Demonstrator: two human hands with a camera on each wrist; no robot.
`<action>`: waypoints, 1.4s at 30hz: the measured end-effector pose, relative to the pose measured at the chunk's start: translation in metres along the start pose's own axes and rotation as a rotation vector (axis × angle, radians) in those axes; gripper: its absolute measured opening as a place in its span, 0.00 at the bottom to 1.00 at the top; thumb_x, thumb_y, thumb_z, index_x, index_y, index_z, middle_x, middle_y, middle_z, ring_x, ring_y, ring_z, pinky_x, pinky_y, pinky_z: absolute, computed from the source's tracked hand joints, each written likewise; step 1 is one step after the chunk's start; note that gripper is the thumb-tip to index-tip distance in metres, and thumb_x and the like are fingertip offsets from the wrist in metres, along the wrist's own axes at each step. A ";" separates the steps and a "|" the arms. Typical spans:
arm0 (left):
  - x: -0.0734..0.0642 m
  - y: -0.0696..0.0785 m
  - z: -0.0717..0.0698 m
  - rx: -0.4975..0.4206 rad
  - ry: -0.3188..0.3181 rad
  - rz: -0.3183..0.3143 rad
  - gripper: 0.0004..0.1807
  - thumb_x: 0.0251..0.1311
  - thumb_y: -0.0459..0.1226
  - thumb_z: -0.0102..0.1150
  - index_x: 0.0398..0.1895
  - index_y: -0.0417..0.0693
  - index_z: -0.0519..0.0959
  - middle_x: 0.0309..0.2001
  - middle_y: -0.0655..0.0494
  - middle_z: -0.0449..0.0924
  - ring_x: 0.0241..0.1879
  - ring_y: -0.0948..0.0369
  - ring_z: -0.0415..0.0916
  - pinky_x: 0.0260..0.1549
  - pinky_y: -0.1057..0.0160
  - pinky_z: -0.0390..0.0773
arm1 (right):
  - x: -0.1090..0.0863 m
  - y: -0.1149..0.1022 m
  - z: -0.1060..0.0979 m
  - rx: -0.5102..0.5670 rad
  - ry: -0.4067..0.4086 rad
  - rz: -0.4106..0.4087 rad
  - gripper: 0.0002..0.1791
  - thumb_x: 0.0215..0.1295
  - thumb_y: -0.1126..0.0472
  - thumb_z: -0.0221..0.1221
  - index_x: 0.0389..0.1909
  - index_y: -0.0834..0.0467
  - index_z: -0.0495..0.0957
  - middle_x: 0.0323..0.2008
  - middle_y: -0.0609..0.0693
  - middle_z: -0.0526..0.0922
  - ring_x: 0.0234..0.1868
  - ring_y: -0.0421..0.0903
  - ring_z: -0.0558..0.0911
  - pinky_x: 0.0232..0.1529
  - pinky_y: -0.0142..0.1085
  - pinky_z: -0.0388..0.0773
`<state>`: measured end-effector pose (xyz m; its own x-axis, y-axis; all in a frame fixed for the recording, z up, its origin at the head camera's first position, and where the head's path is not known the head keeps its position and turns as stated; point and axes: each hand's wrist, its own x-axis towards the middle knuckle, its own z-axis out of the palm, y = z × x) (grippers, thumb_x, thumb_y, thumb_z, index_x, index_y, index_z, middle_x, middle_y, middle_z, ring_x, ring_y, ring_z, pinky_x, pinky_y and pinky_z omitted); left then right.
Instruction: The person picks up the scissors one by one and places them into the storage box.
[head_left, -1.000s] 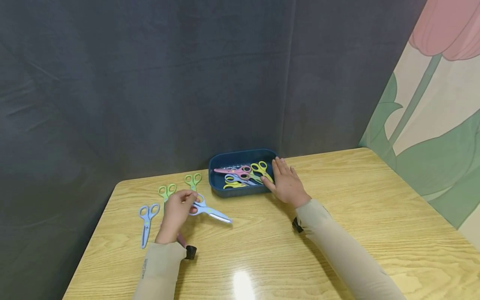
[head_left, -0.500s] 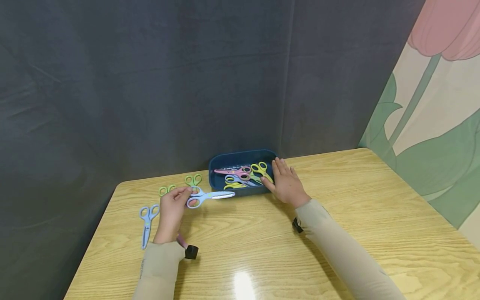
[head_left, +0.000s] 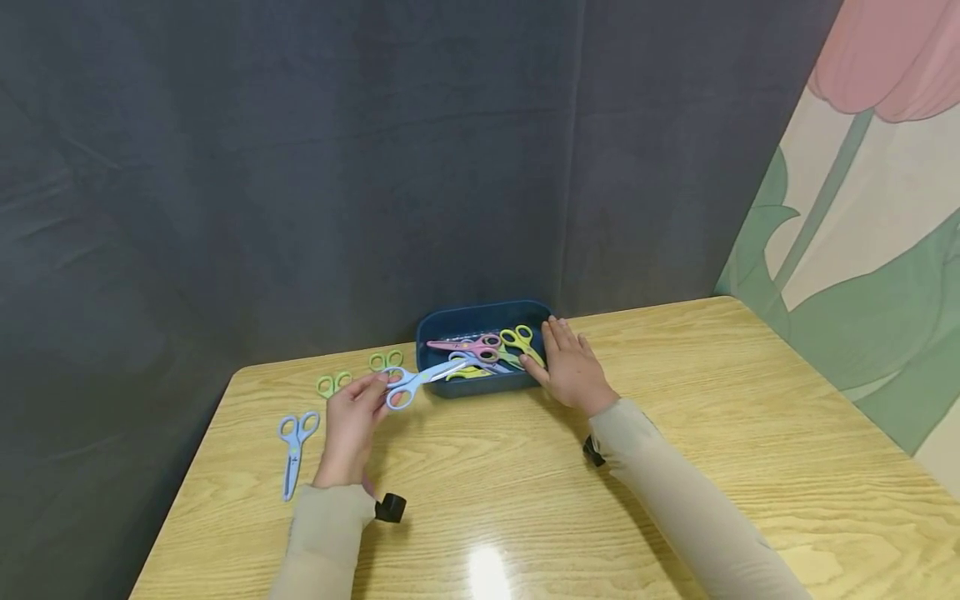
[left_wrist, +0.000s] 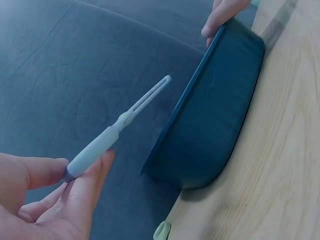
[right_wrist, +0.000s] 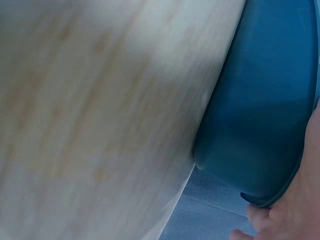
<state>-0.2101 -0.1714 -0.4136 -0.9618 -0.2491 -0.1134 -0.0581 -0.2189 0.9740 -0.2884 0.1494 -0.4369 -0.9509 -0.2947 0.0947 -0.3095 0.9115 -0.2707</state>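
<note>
Left hand (head_left: 354, 421): grasps a pair of light-blue scissors (head_left: 424, 377) by the handle end, pinched between thumb and fingers. Blades appear together and point to the right; the tip end lies across the near-left part of the navy container (head_left: 480, 318) in the head view. The left wrist view shows a gap between blades and rim, so the scissors are held clear above it, handles outside.

Right hand (head_left: 576, 377): grasps nothing; fingers lie fairly straight along the container's right rim, steadying it, in my judgement.

Container contents: pink scissors (head_left: 465, 344) and yellow scissors (head_left: 531, 350) near the top, others partly hidden beneath. On the surface (head_left: 525, 467), left of the container: another blue pair (head_left: 294, 450), plus two green pairs (head_left: 334, 388) (head_left: 386, 367), partly covered by the left hand and held scissors.

Handling notes (judgement): the step looks like transferring the held pair across the rim. Bring the handle loops fully past the near-left edge before loosening the pinch; otherwise they could catch. Level the blades and lower onto the pile rather than drop, keeping tips away from the right hand's thumb. Maintain light right-hand pressure so the container does not slide.
</note>
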 end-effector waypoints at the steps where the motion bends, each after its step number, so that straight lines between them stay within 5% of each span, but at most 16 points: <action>1: 0.000 0.000 0.001 -0.007 -0.001 -0.001 0.21 0.74 0.33 0.56 0.60 0.22 0.73 0.41 0.51 0.88 0.38 0.67 0.86 0.46 0.67 0.83 | 0.000 0.000 0.001 -0.002 0.001 0.000 0.47 0.78 0.34 0.40 0.79 0.69 0.46 0.80 0.64 0.44 0.80 0.61 0.45 0.76 0.59 0.43; 20: 0.015 0.003 0.031 0.010 -0.005 0.059 0.19 0.71 0.30 0.57 0.59 0.23 0.75 0.37 0.53 0.88 0.33 0.67 0.85 0.39 0.69 0.84 | 0.000 -0.004 0.000 0.014 0.021 0.006 0.47 0.78 0.35 0.41 0.78 0.70 0.47 0.79 0.65 0.45 0.80 0.62 0.45 0.76 0.59 0.44; 35: 0.039 -0.011 0.051 0.031 -0.035 0.061 0.18 0.70 0.27 0.57 0.58 0.22 0.75 0.50 0.33 0.84 0.32 0.70 0.83 0.34 0.74 0.82 | 0.003 -0.007 0.003 0.024 0.001 0.008 0.48 0.78 0.34 0.40 0.79 0.69 0.45 0.80 0.64 0.43 0.80 0.60 0.43 0.77 0.58 0.43; 42: 0.043 -0.014 0.057 0.142 -0.035 0.110 0.17 0.70 0.28 0.57 0.57 0.24 0.77 0.50 0.30 0.83 0.34 0.69 0.82 0.33 0.75 0.81 | 0.002 -0.007 0.001 0.033 -0.008 0.013 0.47 0.78 0.34 0.41 0.79 0.68 0.45 0.80 0.63 0.43 0.80 0.60 0.42 0.77 0.57 0.42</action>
<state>-0.2657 -0.1252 -0.4207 -0.9731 -0.2303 -0.0003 0.0130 -0.0561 0.9983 -0.2882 0.1418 -0.4362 -0.9549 -0.2849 0.0834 -0.2967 0.9055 -0.3035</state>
